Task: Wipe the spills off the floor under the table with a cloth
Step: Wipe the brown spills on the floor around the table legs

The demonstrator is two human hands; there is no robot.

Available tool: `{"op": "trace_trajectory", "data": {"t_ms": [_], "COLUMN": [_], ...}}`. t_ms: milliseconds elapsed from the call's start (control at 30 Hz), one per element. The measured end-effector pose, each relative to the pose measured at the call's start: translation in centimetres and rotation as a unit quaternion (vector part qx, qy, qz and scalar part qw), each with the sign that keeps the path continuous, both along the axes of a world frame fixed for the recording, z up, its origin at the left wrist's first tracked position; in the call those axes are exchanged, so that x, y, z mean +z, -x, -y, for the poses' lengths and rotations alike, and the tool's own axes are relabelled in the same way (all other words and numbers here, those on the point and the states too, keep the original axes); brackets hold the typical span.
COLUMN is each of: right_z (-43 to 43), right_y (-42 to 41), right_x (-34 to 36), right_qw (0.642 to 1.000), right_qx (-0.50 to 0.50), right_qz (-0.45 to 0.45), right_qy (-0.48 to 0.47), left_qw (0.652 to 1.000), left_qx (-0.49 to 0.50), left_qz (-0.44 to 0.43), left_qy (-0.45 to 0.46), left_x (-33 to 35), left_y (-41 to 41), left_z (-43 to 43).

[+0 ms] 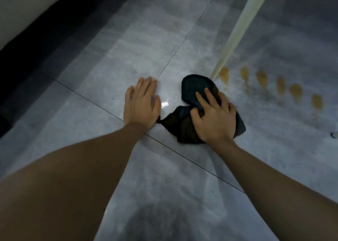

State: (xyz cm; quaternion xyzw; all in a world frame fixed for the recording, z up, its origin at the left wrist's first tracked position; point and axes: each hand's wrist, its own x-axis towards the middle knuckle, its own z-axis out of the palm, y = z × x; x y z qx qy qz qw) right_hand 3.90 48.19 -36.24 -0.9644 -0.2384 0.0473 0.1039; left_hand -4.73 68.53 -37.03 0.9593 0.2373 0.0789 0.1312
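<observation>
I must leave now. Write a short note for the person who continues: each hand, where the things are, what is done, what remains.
Left hand: flat on the floor, empty, bracing.
Right hand: pressing the dark cloth on the tiles, fingers spread.
The cloth lies beside the foot of the pale table leg.
Six orange-brown spills run in a row to the right of the leg; none is wiped yet.
Left: wipe the whole row.

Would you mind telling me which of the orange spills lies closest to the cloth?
The leftmost orange spill, beside the foot of the table leg; the others trail off rightward, away from the cloth.
</observation>
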Motion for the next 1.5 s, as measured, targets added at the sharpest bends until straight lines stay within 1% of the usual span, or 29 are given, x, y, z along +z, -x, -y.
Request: {"op": "trace_trajectory", "data": {"t_ms": [67, 133, 233, 267, 333, 400, 500, 533, 600, 667, 700, 767, 833, 867, 933, 1033, 1167, 1267, 1333, 1367, 1433, 1500], "right_z": [-2.1, -2.7, 1.5, 3.5, 7.2, 8.8, 6.3, 5.3, 4.9, 7.1, 8.6, 10.9, 11.4, 10.8, 8.3, 4.7, 6.7, 7.8, 5.8, 4.1, 0.9, 0.1], "right_y": [-0.7, -0.5, 1.7, 2.4, 2.7, 0.6, -3.8, -4.5, -4.4, -2.8, -1.9, -1.1, -3.2, -4.7, -7.9, -10.0, -8.0, -8.9, -12.0, -13.7, -15.8, -15.8], "right_x": [0.0, -0.1, -0.2, -0.2, 0.1, 0.4, 0.7, 0.7, 0.5, 0.2, 0.0, -0.1, 0.1, 0.2, 0.4, 0.0, -0.6, -0.5, -0.1, 0.1, 0.1, -0.1], "right_qw": [1.0, 1.0, 0.999, 0.999, 1.0, 0.999, 0.993, 0.993, 0.997, 0.999, 0.999, 0.997, 0.995, 0.993, 0.991, 0.995, 0.997, 0.995, 0.993, 0.994, 0.997, 0.999], "right_qx": [-0.016, 0.005, 0.045, 0.038, -0.003, -0.048, -0.102, -0.099, -0.062, -0.035, -0.04, -0.069, -0.098, -0.114, -0.132, -0.096, -0.058, -0.089, -0.114, -0.111, -0.06, -0.001], "right_qz": [0.0, 0.0, 0.015, 0.016, 0.004, 0.0, -0.041, -0.039, -0.021, 0.003, 0.021, 0.029, 0.007, -0.003, -0.006, 0.006, 0.039, 0.037, 0.016, -0.004, -0.015, -0.014], "right_qy": [0.009, 0.015, 0.002, -0.002, 0.004, 0.024, 0.042, 0.048, 0.045, 0.013, -0.002, -0.005, 0.011, 0.017, 0.023, 0.017, -0.01, -0.002, 0.006, 0.015, 0.035, 0.037], "left_qw": [0.997, 0.994, 0.995, 0.996, 0.995, 0.993, 0.992, 0.992, 0.993, 0.993, 0.993, 0.994, 0.992, 0.99, 0.99, 0.992, 0.993, 0.993, 0.993, 0.994, 0.995, 0.995], "left_qx": [-0.079, -0.1, -0.062, -0.053, -0.072, -0.09, -0.068, -0.068, -0.073, -0.077, -0.072, -0.041, -0.015, -0.011, -0.013, -0.019, -0.018, -0.02, -0.016, -0.013, -0.01, -0.007], "left_qz": [0.005, -0.031, -0.065, -0.062, -0.063, -0.078, -0.106, -0.108, -0.095, -0.088, -0.089, -0.096, -0.116, -0.127, -0.135, -0.128, -0.119, -0.119, -0.112, -0.105, -0.098, -0.101], "left_qy": [-0.01, -0.026, -0.042, -0.037, -0.026, -0.025, -0.01, -0.009, -0.008, -0.016, -0.017, 0.013, 0.056, 0.06, 0.039, 0.004, 0.006, 0.014, 0.02, 0.026, 0.028, 0.016], "left_x": [-0.2, -0.6, -0.1, 0.3, 0.6, 0.6, 0.2, -0.1, -0.3, -0.3, -0.3, -0.1, 0.1, 0.2, 0.0, -0.6, -0.8, -0.8, -0.9, -1.0, -1.2, -1.3], "left_y": [0.6, 0.7, -0.4, -0.8, -1.7, -2.6, -4.1, -4.5, -5.1, -5.8, -6.4, -8.0, -9.9, -10.3, -10.4, -10.1, -10.2, -10.3, -10.2, -10.3, -10.7, -10.7], "left_z": [0.0, 0.2, 2.7, 3.9, 6.5, 9.0, 10.9, 10.9, 10.6, 10.0, 9.8, 10.0, 10.6, 10.7, 10.8, 10.2, 10.2, 10.2, 10.2, 10.2, 10.2, 10.1]}}
